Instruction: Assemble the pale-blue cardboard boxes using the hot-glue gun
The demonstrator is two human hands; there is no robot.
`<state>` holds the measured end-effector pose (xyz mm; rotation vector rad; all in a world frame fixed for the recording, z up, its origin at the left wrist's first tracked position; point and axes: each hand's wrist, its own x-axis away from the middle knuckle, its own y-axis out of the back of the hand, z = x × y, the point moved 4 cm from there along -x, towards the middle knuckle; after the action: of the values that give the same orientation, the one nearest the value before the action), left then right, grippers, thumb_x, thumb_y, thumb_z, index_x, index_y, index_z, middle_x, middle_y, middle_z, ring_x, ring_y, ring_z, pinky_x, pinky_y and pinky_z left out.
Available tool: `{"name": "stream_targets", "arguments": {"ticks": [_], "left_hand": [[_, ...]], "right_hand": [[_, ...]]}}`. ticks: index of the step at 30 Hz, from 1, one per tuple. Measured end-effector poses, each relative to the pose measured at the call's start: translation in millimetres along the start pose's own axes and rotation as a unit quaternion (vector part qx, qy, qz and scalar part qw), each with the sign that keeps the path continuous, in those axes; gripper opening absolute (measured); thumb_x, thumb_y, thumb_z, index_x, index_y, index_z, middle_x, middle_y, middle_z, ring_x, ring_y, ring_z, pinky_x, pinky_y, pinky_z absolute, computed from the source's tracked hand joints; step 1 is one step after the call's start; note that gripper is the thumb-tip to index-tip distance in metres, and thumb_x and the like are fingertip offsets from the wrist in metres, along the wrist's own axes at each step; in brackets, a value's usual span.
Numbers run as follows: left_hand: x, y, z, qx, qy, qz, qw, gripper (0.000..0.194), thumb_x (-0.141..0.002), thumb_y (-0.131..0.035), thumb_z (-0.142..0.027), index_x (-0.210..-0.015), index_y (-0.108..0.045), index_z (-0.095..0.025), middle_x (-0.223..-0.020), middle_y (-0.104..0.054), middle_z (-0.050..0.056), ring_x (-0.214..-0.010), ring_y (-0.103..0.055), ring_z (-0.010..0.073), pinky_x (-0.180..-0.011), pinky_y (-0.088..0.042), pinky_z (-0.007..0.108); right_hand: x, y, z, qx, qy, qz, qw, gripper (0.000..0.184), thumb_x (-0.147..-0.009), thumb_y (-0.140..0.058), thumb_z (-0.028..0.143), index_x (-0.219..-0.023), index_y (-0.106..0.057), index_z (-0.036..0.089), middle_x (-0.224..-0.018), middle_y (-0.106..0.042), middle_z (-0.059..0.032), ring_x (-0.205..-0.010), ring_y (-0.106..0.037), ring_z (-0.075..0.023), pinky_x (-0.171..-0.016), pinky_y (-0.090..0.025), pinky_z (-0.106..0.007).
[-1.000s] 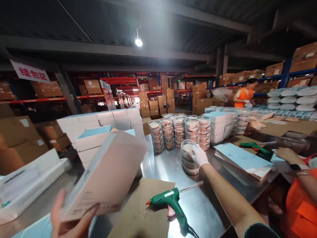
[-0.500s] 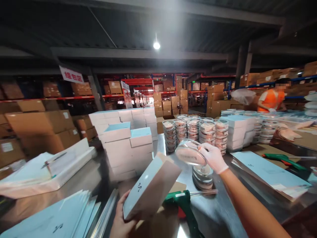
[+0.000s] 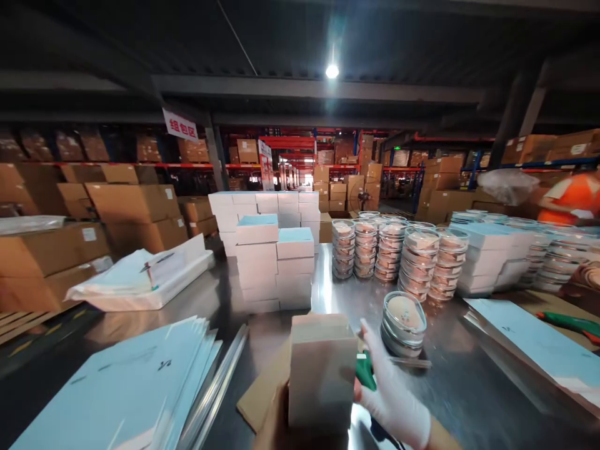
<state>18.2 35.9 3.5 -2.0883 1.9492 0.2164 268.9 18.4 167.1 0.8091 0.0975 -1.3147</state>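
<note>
A pale cardboard box (image 3: 321,369) stands upright at the bottom centre, its top end facing away from me. My left hand (image 3: 274,420) supports it from below and behind, mostly hidden by the box. My gloved right hand (image 3: 389,397) presses against the box's right side, fingers wrapped toward it and one finger raised. A green glue gun (image 3: 364,370) lies just behind that hand. A short stack of round clear containers (image 3: 403,317) sits a little beyond it on the steel table (image 3: 445,387).
Tall stacks of round containers (image 3: 389,250) and stacked white-and-blue boxes (image 3: 274,265) fill the table's far side. Flat blue box blanks (image 3: 126,387) lie at the left, more (image 3: 539,344) at the right beside another glue gun (image 3: 569,322). A person in orange (image 3: 572,197) works far right.
The box has swung from a tilt at the left to upright in the centre. My right hand left the container stack with a round container, which no longer shows, and now rests on the box.
</note>
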Motion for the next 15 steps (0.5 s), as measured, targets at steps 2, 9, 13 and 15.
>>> {"name": "stream_targets", "arguments": {"ticks": [2,9,13,15], "left_hand": [[-4.2,7.9,-7.3,-0.03,-0.027,-0.003,0.999,0.114,-0.063,-0.083,-0.083,-0.155,-0.047,-0.025,-0.141,-0.07,0.021,-0.123,-0.07,0.0458,-0.101,-0.06,0.06],[-23.1,12.5,-58.3,-0.149,-0.189,0.036,0.97,0.057,-0.087,-0.07,-0.072,-0.118,-0.079,-0.025,-0.133,-0.072,0.016,-0.14,-0.057,0.0438,-0.116,-0.049,0.059],[-20.2,17.7,-39.2,-0.094,-0.198,-0.039,0.975,0.075,-0.087,-0.068,-0.075,-0.146,-0.057,-0.03,-0.16,-0.051,0.017,-0.146,-0.053,0.0431,-0.113,-0.052,0.06],[-20.0,19.4,-27.0,-0.12,-0.17,0.001,0.978,0.071,-0.085,-0.07,-0.074,-0.141,-0.064,-0.031,-0.148,-0.063,0.016,-0.145,-0.053,0.0454,-0.116,-0.046,0.067]], "right_hand": [[8.3,-26.3,-11.8,-0.049,-0.024,0.019,0.998,0.105,-0.091,-0.054,0.082,-0.17,-0.019,0.022,-0.175,-0.027,-0.0219,-0.164,-0.021,-0.0398,-0.131,-0.027,-0.06],[-17.6,-69.3,-11.2,-0.247,-0.149,-0.12,0.95,0.058,-0.088,-0.064,0.073,-0.113,-0.072,0.022,-0.114,-0.079,-0.0135,-0.107,-0.074,-0.0343,-0.095,-0.061,-0.047],[-31.5,-67.1,-22.0,-0.174,-0.168,-0.226,0.944,0.053,-0.08,-0.071,0.045,-0.126,-0.059,0.022,-0.115,-0.078,-0.0121,-0.103,-0.074,-0.03,-0.097,-0.059,-0.044],[-34.4,-58.5,-28.8,-0.094,-0.155,-0.185,0.966,0.059,-0.088,-0.057,0.047,-0.139,-0.052,0.019,-0.126,-0.076,-0.0146,-0.113,-0.073,-0.0277,-0.102,-0.057,-0.042]]}}
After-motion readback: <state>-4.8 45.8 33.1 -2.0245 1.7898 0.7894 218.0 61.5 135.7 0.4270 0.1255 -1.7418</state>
